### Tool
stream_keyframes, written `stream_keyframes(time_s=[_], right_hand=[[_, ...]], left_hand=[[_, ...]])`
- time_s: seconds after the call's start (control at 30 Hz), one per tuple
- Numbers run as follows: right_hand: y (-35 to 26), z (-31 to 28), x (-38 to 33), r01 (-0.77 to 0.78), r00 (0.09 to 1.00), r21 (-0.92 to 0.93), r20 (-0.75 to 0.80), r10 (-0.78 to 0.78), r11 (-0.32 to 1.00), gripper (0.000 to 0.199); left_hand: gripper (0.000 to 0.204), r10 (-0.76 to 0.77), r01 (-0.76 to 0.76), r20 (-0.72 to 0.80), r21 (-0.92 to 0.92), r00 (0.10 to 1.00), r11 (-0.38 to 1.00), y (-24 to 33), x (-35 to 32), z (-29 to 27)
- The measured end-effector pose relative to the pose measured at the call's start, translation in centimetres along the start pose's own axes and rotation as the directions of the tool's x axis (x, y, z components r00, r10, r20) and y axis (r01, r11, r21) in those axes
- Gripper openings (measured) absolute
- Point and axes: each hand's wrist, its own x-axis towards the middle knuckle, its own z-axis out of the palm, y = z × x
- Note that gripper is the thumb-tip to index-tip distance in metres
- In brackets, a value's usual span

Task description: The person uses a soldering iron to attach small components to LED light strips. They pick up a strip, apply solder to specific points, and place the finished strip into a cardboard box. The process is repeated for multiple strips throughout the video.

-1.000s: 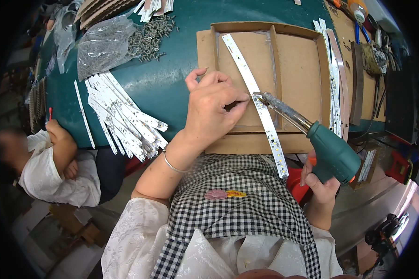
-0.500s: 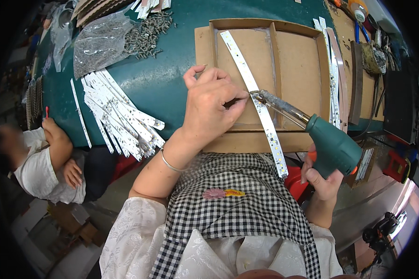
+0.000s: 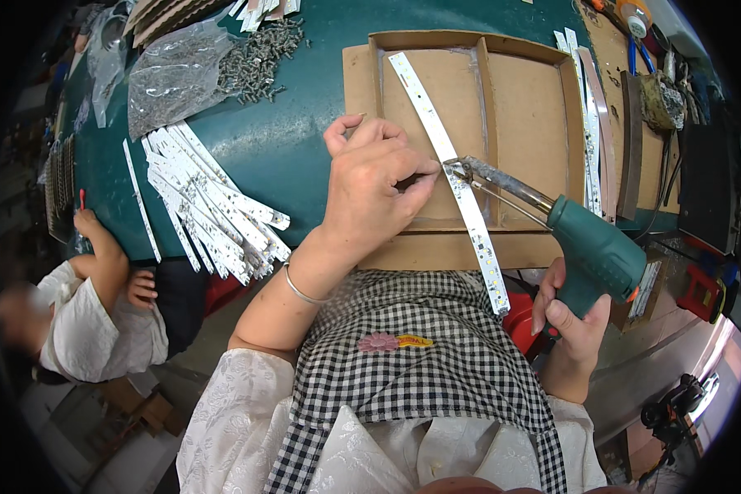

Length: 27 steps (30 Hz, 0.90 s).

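My right hand (image 3: 575, 325) is wrapped round the handle of a green soldering gun (image 3: 598, 251). The gun's metal tip meets a narrow white LED circuit strip (image 3: 479, 235) near its middle. That strip lies aslant over a shallow cardboard tray (image 3: 436, 224), its near end sticking out past the tray's front edge. Closed in a pinch, my left hand (image 3: 376, 185) has thumb and forefinger at the strip's left edge, close by the tip. What these fingers hold, if anything, is too small to make out.
A pile of white LED strips (image 3: 210, 206) lies left on the green table (image 3: 305, 78). Behind it are a clear plastic bag (image 3: 177, 78) and loose screws (image 3: 259, 62). More strips (image 3: 591, 140) stand along the tray's right side. At far left, a co-worker's arm (image 3: 103, 255) reaches the table.
The soldering gun's body has swung slightly right and upward, with its tip staying at the strip. My left hand keeps its place. The co-worker at left has shifted position.
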Motion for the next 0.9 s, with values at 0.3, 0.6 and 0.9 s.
stream_keyframes(time_s=[0.3, 0.6, 0.9], right_hand=[[0.16, -0.28, -0.25, 0.131, 0.991, -0.040, 0.019, -0.130, 0.991, 0.063], [0.41, -0.23, 0.10, 0.129, 0.992, -0.041, 0.009, -0.129, 0.991, 0.064], [0.64, -0.40, 0.37, 0.120, 0.993, -0.084, 0.024, -0.119, 0.989, 0.062]], left_hand=[[0.015, 0.005, -0.005, -0.008, -0.009, 1.000, 1.000, -0.03, 0.05, 0.01], [0.014, 0.002, -0.002, -0.013, -0.003, 1.000, 1.000, -0.17, -0.07, 0.09], [0.014, -0.010, 0.010, -0.003, 0.005, 1.000, 1.000, 0.04, 0.01, -0.03]])
